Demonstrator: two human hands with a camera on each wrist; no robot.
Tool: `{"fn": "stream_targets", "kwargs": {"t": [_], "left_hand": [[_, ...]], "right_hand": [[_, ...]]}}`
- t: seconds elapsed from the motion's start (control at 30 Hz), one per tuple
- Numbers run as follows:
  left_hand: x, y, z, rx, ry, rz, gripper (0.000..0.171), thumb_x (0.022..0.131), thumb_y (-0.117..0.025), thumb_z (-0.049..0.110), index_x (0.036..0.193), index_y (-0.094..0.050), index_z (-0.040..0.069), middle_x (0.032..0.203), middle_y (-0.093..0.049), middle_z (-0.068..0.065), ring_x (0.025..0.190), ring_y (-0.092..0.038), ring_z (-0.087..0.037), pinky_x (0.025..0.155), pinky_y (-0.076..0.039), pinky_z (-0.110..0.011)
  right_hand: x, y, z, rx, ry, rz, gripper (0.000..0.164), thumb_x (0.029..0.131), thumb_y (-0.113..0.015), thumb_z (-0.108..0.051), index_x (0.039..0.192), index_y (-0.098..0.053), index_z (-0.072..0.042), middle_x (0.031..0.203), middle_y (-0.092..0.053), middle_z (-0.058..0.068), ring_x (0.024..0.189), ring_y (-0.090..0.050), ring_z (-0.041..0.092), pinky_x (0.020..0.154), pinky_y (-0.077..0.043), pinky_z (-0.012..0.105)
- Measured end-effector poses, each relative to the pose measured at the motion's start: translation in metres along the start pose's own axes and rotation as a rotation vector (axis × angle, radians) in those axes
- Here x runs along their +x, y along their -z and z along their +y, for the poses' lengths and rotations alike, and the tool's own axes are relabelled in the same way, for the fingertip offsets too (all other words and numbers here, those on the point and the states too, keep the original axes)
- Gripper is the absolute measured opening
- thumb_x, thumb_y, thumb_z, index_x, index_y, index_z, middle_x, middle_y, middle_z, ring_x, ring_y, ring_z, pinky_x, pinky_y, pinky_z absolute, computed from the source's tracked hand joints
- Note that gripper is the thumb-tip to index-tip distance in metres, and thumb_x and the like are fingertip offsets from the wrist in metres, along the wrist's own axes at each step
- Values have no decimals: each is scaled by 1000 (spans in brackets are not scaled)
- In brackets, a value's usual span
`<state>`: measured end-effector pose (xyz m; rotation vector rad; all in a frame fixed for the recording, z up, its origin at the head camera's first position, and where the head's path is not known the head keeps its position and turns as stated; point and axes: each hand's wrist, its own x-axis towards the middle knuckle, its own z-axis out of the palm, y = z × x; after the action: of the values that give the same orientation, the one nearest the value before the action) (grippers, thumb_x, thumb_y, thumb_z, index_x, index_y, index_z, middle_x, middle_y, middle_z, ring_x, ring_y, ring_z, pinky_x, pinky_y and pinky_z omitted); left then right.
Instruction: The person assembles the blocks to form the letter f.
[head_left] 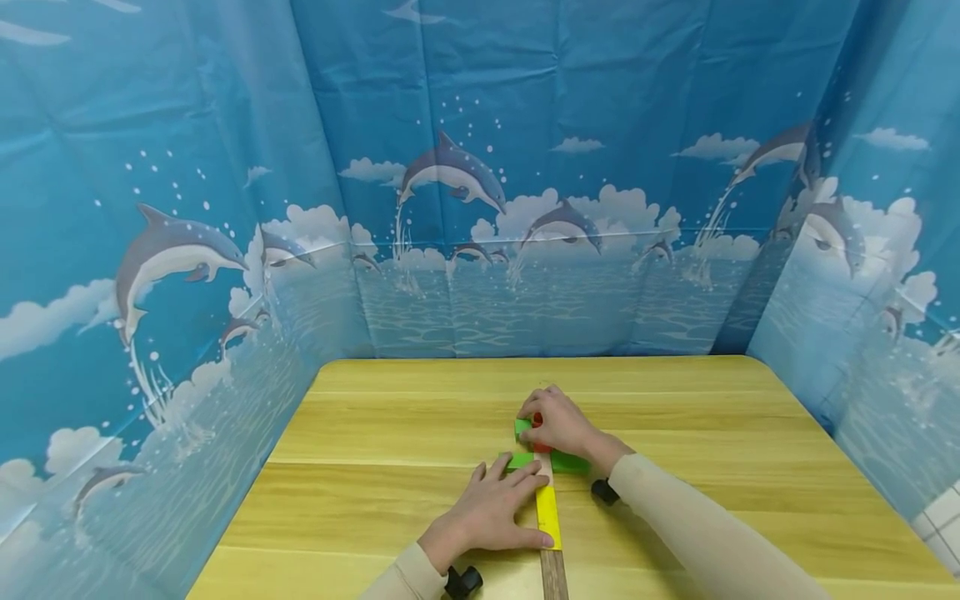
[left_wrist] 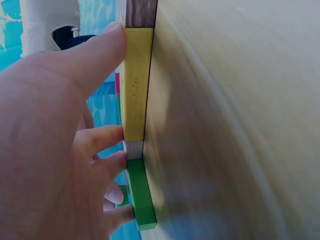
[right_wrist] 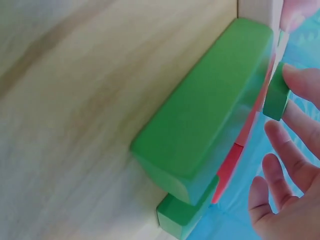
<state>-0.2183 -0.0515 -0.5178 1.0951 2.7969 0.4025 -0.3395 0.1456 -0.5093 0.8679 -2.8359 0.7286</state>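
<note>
On the wooden table lies a line of flat blocks: a dark brown block, a yellow block, a pale wood block and red blocks further along. A long green block lies crosswise to the right of the line, another green block to the left. My left hand spreads over the line; its thumb and index finger touch the yellow block, and other fingertips rest by the pale and left green blocks. Between thumb and index finger, my right hand pinches a small green block beside the red blocks.
The yellow wood-grain table reaches back to a blue curtain printed with dolphins, which surrounds it on the far side and both flanks. Another green block lies beyond the long green one. Black devices are strapped at the wrists.
</note>
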Motion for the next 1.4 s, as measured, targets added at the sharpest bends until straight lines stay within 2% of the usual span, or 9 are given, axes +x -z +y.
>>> {"fn": "stream_targets", "kwargs": {"t": [0.3, 0.47, 0.77, 1.03, 1.4], "left_hand": [[0, 2, 1, -7, 5, 8, 83, 87, -51, 78, 156, -37, 33, 164, -25, 9, 148, -21, -41, 107, -26, -71], [-1, 2, 3, -5, 7, 13, 83, 87, -51, 79, 155, -39, 33, 164, -26, 9, 148, -22, -40, 107, -27, -70], [0, 1, 2, -3, 11, 2, 83, 87, -51, 79, 155, -38, 33, 164, -25, 10, 148, -22, -40, 107, -27, -71], [3, 2, -1, 14, 8, 10, 83, 87, -50, 79, 156, -37, 34, 165, -23, 10, 148, -22, -40, 107, -26, -71], [1, 1, 0, 2, 17, -2, 83, 87, -50, 79, 156, -36, 34, 165, -22, 11, 149, -20, -39, 108, -25, -71]], "right_hand": [[2, 8, -1, 26, -37, 28, 29, 83, -84, -31, 110, -77, -21, 110, -68, -5, 98, -53, 19, 86, -49, 39], [2, 11, 1, 23, -48, 47, 32, 84, -84, -30, 114, -77, -19, 110, -69, -4, 101, -55, 22, 87, -50, 40], [2, 15, 8, 26, -76, 94, 31, 87, -82, -29, 115, -76, -16, 108, -66, -3, 95, -54, 21, 77, -49, 34], [5, 23, 15, 23, -90, 144, 32, 88, -80, -26, 118, -75, -15, 112, -67, 1, 98, -56, 23, 80, -52, 39], [2, 31, 30, 55, -118, 156, 36, 93, -75, -25, 126, -71, -11, 114, -65, 4, 99, -59, 26, 80, -53, 42]]}}
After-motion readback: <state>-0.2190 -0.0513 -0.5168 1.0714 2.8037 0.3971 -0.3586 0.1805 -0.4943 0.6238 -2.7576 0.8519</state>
